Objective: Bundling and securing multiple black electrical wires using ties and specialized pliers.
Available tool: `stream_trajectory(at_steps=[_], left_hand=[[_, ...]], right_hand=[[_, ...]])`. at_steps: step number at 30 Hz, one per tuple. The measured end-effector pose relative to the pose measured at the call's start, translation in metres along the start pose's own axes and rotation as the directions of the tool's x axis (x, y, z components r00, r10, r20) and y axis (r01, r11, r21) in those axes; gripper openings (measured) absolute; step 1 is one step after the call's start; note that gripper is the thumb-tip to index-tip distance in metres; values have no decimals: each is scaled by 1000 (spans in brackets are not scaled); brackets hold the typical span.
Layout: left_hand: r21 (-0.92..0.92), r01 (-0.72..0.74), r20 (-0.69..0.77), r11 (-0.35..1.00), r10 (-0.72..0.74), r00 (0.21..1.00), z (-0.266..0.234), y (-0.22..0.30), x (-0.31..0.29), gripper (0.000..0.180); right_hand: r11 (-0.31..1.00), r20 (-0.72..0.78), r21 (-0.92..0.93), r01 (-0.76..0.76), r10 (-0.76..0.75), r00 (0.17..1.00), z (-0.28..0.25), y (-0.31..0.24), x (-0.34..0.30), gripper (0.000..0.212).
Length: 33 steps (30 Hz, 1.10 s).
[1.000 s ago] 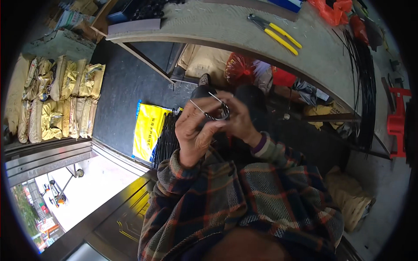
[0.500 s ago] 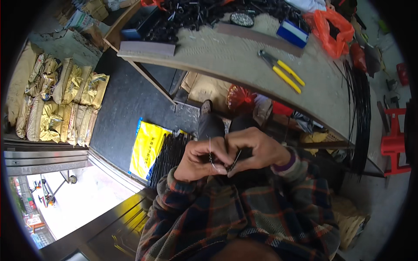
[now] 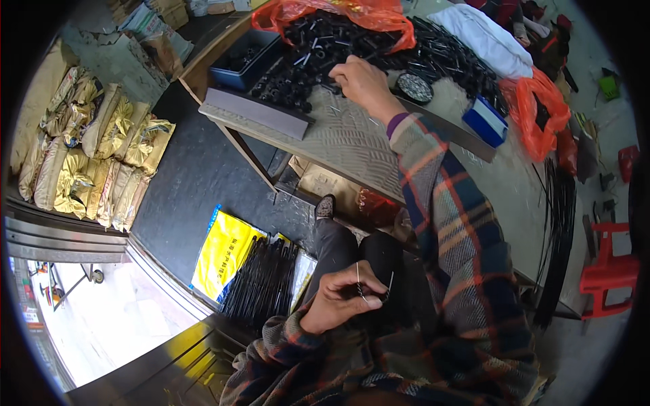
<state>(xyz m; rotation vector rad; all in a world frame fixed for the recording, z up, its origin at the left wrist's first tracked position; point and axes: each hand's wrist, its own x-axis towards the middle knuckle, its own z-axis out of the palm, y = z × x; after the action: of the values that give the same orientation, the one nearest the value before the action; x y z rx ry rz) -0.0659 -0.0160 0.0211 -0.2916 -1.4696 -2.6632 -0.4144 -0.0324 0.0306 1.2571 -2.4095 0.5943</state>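
Observation:
Above my lap, my left hand (image 3: 342,296) pinches a thin bent wire (image 3: 358,276) between thumb and fingers. The wire has dark twisted or beaded parts, too small to make out, and its ends stick up past the fingers. My right hand (image 3: 365,82) is stretched forward over the workbench. Its fingers are bent together at the near edge of a heap of small black parts (image 3: 325,57). Whatever lies between those fingertips is hidden.
A blue bin (image 3: 247,68) stands at the bench's left end, near a grey strip (image 3: 257,111). A round dish (image 3: 414,88), a blue box (image 3: 485,122) and a red plastic bag (image 3: 538,118) lie rightward. Black rods (image 3: 261,277) rest on a yellow bag (image 3: 227,254); a red stool (image 3: 609,271) stands right.
My right hand has left my left hand and reached forward to the black parts on the bench. My left hand still holds the wire. The yellow-handled pliers are now out of sight.

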Motion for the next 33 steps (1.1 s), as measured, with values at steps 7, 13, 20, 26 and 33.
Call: stream_trajectory(at_steps=[7, 13, 20, 26, 33], left_hand=[[-44, 38, 17, 998, -37, 999, -16, 3, 4, 16], [-57, -33, -27, 998, 31, 999, -19, 1, -2, 16], [38, -39, -107, 999, 43, 993, 4, -3, 4, 25], [-92, -199, -184, 976, 180, 966, 51, -7, 17, 31], [-75, -187, -274, 979, 160, 948, 86, -11, 20, 23]], right_hand=[[985, 48, -172, 6, 2, 999, 19, 4, 19, 13], [994, -47, 107, -32, 37, 998, -28, -14, -4, 13], [426, 181, 898, -107, -135, 974, -169, -96, -135, 25], [785, 33, 595, 173, -239, 970, -217, -116, -193, 16], [656, -16, 754, 36, -37, 999, -210, -96, -229, 14]])
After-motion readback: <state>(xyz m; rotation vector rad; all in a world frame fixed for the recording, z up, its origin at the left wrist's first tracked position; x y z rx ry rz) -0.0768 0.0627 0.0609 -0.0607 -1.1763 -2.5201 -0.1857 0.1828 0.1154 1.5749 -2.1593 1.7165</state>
